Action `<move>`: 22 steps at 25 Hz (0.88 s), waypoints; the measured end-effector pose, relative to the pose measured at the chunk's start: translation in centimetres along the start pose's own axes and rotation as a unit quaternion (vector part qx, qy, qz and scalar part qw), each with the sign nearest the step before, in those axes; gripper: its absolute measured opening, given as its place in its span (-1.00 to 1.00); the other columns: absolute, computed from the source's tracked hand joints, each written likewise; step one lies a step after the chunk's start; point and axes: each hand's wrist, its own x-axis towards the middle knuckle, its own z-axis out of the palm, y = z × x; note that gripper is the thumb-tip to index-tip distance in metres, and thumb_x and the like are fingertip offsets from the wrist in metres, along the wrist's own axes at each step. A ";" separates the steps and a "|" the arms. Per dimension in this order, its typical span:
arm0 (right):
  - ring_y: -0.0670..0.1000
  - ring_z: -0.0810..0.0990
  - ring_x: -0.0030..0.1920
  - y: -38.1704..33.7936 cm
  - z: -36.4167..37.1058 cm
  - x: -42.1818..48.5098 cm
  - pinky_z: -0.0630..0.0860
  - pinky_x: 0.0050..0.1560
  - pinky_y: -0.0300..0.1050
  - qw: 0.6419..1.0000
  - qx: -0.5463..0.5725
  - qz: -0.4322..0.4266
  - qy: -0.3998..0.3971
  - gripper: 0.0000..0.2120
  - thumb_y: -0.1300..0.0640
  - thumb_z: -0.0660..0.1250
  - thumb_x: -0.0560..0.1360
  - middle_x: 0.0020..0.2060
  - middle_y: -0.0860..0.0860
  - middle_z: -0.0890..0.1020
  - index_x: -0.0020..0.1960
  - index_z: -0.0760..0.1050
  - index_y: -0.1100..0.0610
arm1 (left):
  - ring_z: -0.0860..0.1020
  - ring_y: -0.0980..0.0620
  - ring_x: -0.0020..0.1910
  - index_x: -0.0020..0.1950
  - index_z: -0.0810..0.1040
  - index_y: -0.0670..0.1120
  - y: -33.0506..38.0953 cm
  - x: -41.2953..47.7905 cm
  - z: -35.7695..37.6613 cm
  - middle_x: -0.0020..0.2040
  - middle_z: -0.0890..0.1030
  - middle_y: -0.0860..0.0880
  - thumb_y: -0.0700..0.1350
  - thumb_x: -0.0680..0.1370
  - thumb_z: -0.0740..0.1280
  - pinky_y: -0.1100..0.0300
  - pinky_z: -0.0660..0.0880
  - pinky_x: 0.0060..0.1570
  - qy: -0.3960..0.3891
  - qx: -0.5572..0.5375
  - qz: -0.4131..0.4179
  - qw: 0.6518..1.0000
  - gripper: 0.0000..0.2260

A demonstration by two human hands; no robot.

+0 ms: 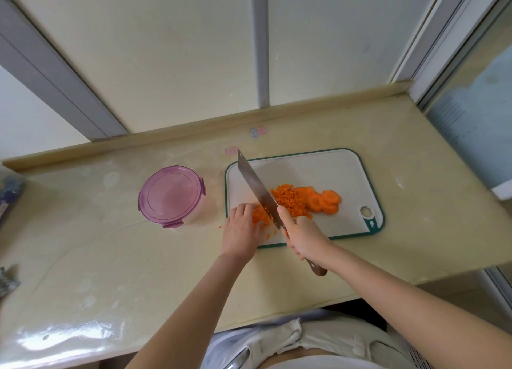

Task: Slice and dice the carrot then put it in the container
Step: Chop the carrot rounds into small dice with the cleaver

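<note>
As the left hand curls its fingers over carrot, the right hand grips the knife, blade pointing away-left.

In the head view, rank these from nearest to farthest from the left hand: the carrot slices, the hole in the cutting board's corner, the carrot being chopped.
1. The carrot being chopped, held under the left hand, left of the knife.
2. The carrot slices, farther right, mid cutting board.
3. The hole, at the board's right end.
</note>
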 end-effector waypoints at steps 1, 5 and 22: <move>-0.04 0.21 -0.57 -0.1 -0.1 -0.1 0.19 -0.57 -0.27 1.000 0.003 0.001 -0.001 -0.48 -0.26 -0.04 0.60 -0.55 -0.04 0.26 -0.36 0.24 0.09 | 0.30 0.00 0.32 0.34 0.35 -0.05 0.2 0.0 0.0 0.30 0.40 0.00 -0.04 0.58 0.21 0.19 0.23 0.24 0.001 0.005 -0.004 1.000 -0.67; -0.02 0.27 -0.56 0.0 -0.3 -0.1 0.23 -0.54 -0.22 1.000 -0.016 -0.005 0.013 -0.44 -0.26 -0.04 0.60 -0.53 -0.01 0.33 -0.35 0.30 0.13 | 0.08 0.00 0.50 0.50 0.15 -0.04 0.0 0.2 0.1 0.49 0.20 0.01 0.00 0.59 0.19 0.14 0.06 0.43 -0.035 0.030 0.020 0.999 -0.50; -0.02 0.26 -0.58 0.6 -0.9 -0.3 0.22 -0.57 -0.26 1.000 -0.005 0.013 0.010 -0.46 -0.26 -0.02 0.59 -0.56 -0.02 0.31 -0.27 0.35 0.16 | 0.27 -0.01 0.32 0.49 0.17 -0.01 -1.3 0.8 -0.4 0.47 0.23 0.06 0.03 0.62 0.11 0.17 0.23 0.24 -0.072 0.161 0.098 0.979 -0.56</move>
